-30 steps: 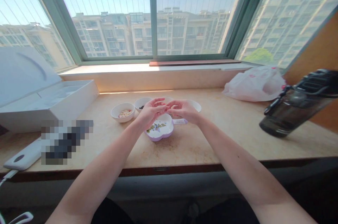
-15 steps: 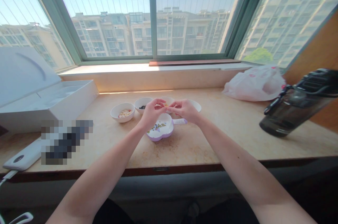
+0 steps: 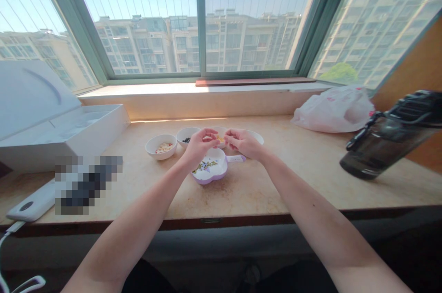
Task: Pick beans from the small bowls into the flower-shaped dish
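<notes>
My left hand [image 3: 198, 146] and my right hand [image 3: 243, 143] hover side by side with the fingertips curled and pinched, over a white dish with a lilac rim [image 3: 209, 168]. That flower-shaped dish holds small green and gold beads, and its handle [image 3: 236, 158] points right. A small gold bit [image 3: 220, 138] shows between my hands, over a white bowl [image 3: 218, 132] that they partly hide. Just left of my left hand stands a small bowl of dark beads [image 3: 188, 136]. Beyond it is a white bowl of pale and reddish bits [image 3: 161, 146]. Whether my fingers pinch anything is too small to tell.
A white plate [image 3: 256, 137] lies behind my right hand on the marble sill [image 3: 262, 191]. An open white box [image 3: 65, 136], a white power bank [image 3: 32, 203] and a pixelated object [image 3: 88, 184] are at left. A plastic bag [image 3: 333, 111] and a dark bottle [image 3: 383, 143] are at right.
My hands have drawn slightly apart, the right one moving right, so the fingertips no longer nearly meet. The dishes and bowls stay in place.
</notes>
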The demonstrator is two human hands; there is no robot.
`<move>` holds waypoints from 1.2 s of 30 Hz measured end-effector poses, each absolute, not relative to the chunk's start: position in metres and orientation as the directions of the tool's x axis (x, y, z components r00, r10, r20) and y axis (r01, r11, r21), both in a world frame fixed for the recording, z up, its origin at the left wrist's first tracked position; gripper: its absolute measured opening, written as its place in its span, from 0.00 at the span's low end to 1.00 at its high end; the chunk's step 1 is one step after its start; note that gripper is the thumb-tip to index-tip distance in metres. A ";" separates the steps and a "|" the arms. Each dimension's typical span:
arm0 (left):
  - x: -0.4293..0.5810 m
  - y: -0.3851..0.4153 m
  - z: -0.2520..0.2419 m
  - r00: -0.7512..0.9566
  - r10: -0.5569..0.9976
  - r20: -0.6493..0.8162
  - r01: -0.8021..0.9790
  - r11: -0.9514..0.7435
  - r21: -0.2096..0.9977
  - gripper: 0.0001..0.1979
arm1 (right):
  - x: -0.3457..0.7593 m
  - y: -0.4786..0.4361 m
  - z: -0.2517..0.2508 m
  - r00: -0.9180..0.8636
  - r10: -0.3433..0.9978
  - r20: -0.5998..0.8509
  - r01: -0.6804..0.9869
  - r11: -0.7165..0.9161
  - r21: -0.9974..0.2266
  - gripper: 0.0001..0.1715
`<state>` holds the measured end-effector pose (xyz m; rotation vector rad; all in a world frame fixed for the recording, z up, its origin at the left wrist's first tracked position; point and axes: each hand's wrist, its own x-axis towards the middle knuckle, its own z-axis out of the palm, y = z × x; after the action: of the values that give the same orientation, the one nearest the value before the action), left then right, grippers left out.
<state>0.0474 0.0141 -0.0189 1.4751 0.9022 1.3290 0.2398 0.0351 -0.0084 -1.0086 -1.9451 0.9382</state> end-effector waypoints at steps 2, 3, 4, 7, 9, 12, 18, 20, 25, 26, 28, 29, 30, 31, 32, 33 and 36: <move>0.048 0.014 -0.019 0.138 0.942 0.304 -0.069 -0.297 0.952 0.14 | 0.238 0.038 -0.011 -0.395 0.874 0.283 0.303 0.414 -0.858 0.23; 0.048 0.014 -0.019 0.138 0.943 0.303 -0.072 -0.295 0.953 0.14 | 0.237 0.038 -0.012 -0.397 0.873 0.283 0.292 0.412 -0.863 0.25; 0.049 0.014 -0.020 0.139 0.943 0.302 -0.073 -0.294 0.953 0.14 | 0.237 0.038 -0.012 -0.409 0.869 0.279 0.283 0.412 -0.866 0.27; 0.050 0.013 -0.020 0.143 0.944 0.296 -0.068 -0.289 0.955 0.13 | 0.238 0.036 -0.012 -0.473 0.850 0.231 0.305 0.404 -0.862 0.30; 0.051 0.012 -0.020 0.135 0.948 0.287 -0.061 -0.281 0.958 0.13 | 0.241 0.035 -0.011 -0.488 0.854 0.181 0.380 0.395 -0.837 0.29; 0.051 0.011 -0.019 0.119 0.956 0.270 -0.062 -0.264 0.962 0.13 | 0.248 0.035 -0.010 -0.424 0.883 0.204 0.528 0.423 -0.737 0.24; 0.050 0.013 -0.019 0.125 0.958 0.258 -0.143 -0.240 0.960 0.15 | 0.246 0.037 -0.009 -0.366 0.838 0.404 0.407 0.535 -0.740 0.15; 0.051 0.013 -0.020 0.119 0.957 0.263 -0.138 -0.247 0.959 0.15 | 0.242 0.036 -0.010 -0.401 0.845 0.354 0.305 0.488 -0.818 0.19; 0.054 0.009 -0.022 0.136 0.955 0.265 -0.107 -0.252 0.962 0.11 | 0.234 0.033 -0.016 -0.502 0.830 0.241 0.219 0.392 -0.894 0.33; 0.054 0.009 -0.022 0.143 0.955 0.258 -0.112 -0.244 0.963 0.11 | 0.234 0.034 -0.017 -0.504 0.830 0.237 0.213 0.386 -0.898 0.33; 0.054 0.010 -0.023 0.150 0.959 0.241 -0.138 -0.221 0.965 0.12 | 0.234 0.034 -0.018 -0.509 0.828 0.235 0.195 0.376 -0.906 0.29; 0.054 0.011 -0.023 0.149 0.961 0.233 -0.157 -0.210 0.965 0.13 | 0.234 0.035 -0.018 -0.514 0.825 0.235 0.186 0.375 -0.908 0.26; 0.053 0.011 -0.023 0.143 0.963 0.226 -0.178 -0.200 0.964 0.14 | 0.235 0.035 -0.018 -0.520 0.820 0.237 0.179 0.376 -0.909 0.23; 0.053 0.012 -0.022 0.135 0.966 0.220 -0.198 -0.192 0.961 0.15 | 0.235 0.035 -0.018 -0.527 0.816 0.237 0.172 0.376 -0.911 0.21; 0.052 0.012 -0.022 0.128 0.968 0.215 -0.218 -0.184 0.958 0.16 | 0.235 0.035 -0.017 -0.532 0.813 0.237 0.168 0.376 -0.911 0.20; 0.052 0.012 -0.022 0.124 0.970 0.209 -0.234 -0.176 0.956 0.17 | 0.235 0.035 -0.018 -0.536 0.810 0.239 0.167 0.379 -0.910 0.20; 0.052 0.011 -0.021 0.130 0.973 0.192 -0.259 -0.153 0.954 0.19 | 0.234 0.035 -0.019 -0.528 0.810 0.254 0.182 0.400 -0.898 0.23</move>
<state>0.0522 0.0109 -0.0210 1.2136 0.8244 1.3263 0.2335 0.0346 -0.0186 -0.8468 -1.9510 1.1313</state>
